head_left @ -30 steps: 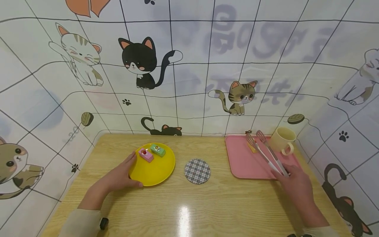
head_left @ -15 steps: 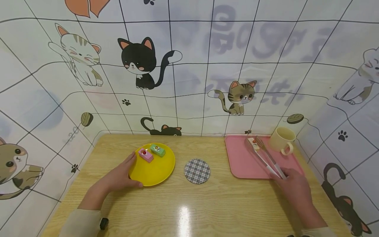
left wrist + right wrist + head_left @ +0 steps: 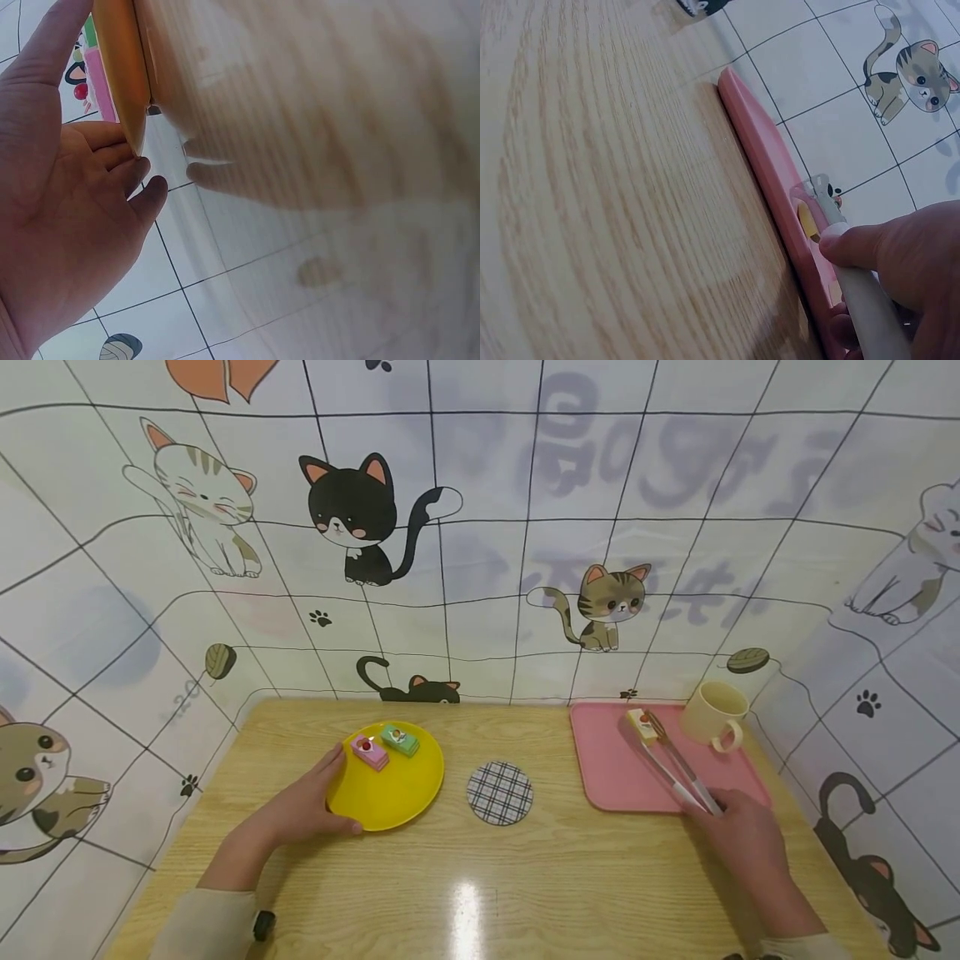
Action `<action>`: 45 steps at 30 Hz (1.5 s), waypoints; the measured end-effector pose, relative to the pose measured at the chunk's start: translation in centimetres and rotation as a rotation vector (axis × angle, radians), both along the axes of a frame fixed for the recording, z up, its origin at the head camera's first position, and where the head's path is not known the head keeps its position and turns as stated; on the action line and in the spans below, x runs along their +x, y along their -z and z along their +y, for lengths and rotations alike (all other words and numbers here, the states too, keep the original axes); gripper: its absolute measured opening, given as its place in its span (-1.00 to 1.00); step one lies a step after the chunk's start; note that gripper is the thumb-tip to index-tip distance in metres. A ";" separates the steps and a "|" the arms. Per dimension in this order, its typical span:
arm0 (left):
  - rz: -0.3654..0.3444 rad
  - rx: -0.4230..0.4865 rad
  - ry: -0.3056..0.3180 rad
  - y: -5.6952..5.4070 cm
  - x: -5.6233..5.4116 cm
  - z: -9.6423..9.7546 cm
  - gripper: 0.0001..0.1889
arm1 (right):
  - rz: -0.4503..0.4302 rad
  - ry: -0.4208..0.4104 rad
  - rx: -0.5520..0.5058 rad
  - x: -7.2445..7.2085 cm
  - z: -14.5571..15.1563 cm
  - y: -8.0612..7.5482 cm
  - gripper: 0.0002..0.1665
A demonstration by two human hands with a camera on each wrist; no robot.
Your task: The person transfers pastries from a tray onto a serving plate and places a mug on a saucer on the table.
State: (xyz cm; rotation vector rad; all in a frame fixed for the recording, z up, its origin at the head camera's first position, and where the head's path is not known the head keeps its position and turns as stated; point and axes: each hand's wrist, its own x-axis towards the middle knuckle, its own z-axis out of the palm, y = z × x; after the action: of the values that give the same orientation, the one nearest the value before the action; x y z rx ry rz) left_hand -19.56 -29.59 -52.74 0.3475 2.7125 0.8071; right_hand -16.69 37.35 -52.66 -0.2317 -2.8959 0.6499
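Observation:
My left hand (image 3: 303,806) holds the left edge of a yellow plate (image 3: 390,789), thumb at the front and fingers along the rim. On the plate lie a pink toy cake slice (image 3: 371,753) and a green toy cake slice (image 3: 400,740). The left wrist view shows the plate (image 3: 120,67) edge-on beside the fingers. At the right, my right hand (image 3: 750,835) grips a pair of tongs (image 3: 706,795) by its pale handles. The tongs' tips stand on either side of a yellow toy cake slice (image 3: 641,725) on the pink tray (image 3: 607,781).
A cream mug (image 3: 716,714) stands on the tray's back right corner, close to the tongs. Between plate and tray lies a round checked coaster (image 3: 500,793) on the wooden table (image 3: 465,877). A cat-patterned wall covering (image 3: 487,568) rises behind and at both sides.
The tongs have come down and left around the yellow cake slice, and their arms are closer together. My right hand has shifted slightly left. The left hand and plate have not moved.

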 end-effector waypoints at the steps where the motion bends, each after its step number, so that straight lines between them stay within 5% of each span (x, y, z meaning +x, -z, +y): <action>1: 0.001 -0.001 0.001 0.0 0.0 0.0 0.44 | -0.004 0.000 0.001 0.0 0.0 -0.1 -0.38; 16: -0.002 -0.003 -0.006 -0.2 0.0 0.1 0.44 | 0.002 -0.032 0.004 -0.1 0.4 -0.4 -0.38; 30: -0.006 0.011 0.000 -0.5 0.0 0.5 0.45 | 0.063 -0.051 0.031 0.4 0.4 -0.2 -0.43; 40: -0.006 0.003 -0.004 -0.6 0.0 0.7 0.44 | 0.197 -0.109 0.039 0.4 0.0 -0.1 -0.58; 45: -0.001 0.001 -0.001 -0.7 0.1 0.5 0.45 | 0.180 -0.112 0.022 0.2 -1.0 -0.3 -0.60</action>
State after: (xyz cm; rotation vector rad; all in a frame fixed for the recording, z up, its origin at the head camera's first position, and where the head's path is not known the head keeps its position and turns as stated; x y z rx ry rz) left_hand -19.41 -29.10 -52.08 0.3463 2.7120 0.8090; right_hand -16.49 36.31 -52.32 -0.0078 -2.7560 0.6213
